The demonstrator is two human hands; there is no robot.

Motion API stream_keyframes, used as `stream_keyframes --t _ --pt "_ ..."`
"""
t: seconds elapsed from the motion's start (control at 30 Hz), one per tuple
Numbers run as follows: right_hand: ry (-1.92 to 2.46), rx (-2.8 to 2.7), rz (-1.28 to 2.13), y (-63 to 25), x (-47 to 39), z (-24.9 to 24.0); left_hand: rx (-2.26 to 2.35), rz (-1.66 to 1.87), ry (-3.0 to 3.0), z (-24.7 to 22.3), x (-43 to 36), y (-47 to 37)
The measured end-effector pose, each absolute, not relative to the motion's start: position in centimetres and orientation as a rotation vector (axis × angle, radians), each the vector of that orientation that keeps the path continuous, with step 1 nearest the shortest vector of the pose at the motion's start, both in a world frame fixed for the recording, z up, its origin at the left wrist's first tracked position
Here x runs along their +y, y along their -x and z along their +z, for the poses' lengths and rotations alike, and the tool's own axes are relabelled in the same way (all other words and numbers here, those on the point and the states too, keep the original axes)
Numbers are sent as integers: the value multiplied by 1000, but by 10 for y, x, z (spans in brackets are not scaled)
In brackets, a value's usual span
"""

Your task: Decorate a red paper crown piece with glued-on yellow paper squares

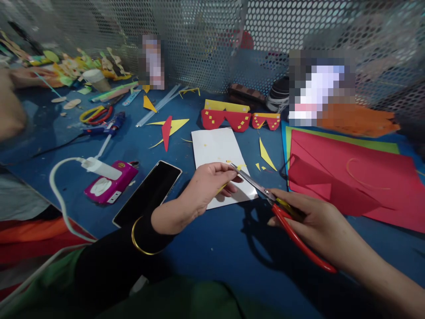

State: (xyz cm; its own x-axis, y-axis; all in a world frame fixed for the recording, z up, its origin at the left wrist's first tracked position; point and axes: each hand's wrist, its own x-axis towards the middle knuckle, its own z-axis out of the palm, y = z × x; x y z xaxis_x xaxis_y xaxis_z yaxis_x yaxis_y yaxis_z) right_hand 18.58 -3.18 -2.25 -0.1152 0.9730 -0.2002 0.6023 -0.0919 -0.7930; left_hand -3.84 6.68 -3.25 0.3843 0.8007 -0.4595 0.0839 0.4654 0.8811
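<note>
My left hand [212,179] is closed in a pinch above the white sheet [215,144], holding a small yellow paper strip that is mostly hidden by the fingers. My right hand [307,212] grips the scissors [295,237] by their red and yellow handles. The blades point left, their tips right beside my left fingertips. Small yellow bits lie on the sheet. Behind it stand two red paper pieces with yellow squares, a larger one [226,119] and a smaller one [266,121]. A yellow paper scrap [266,155] lies right of the sheet.
Red paper sheets [345,177] are stacked at the right. A black phone [149,192], a purple power socket [108,181] with a white cable and a glue gun [113,125] are at the left. Another person's arm [11,106] reaches in at far left. Perforated metal mesh [206,44] stands behind.
</note>
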Motion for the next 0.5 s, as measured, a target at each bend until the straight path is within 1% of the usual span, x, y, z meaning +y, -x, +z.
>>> stream_keyframes --t 0.33,0.5 --pt "1718 -1755 1076 -186 -30 -21 1149 587 -934 -25 66 32" --pt "1712 -1734 1131 -188 -31 -25 1144 588 -932 -24 67 30"
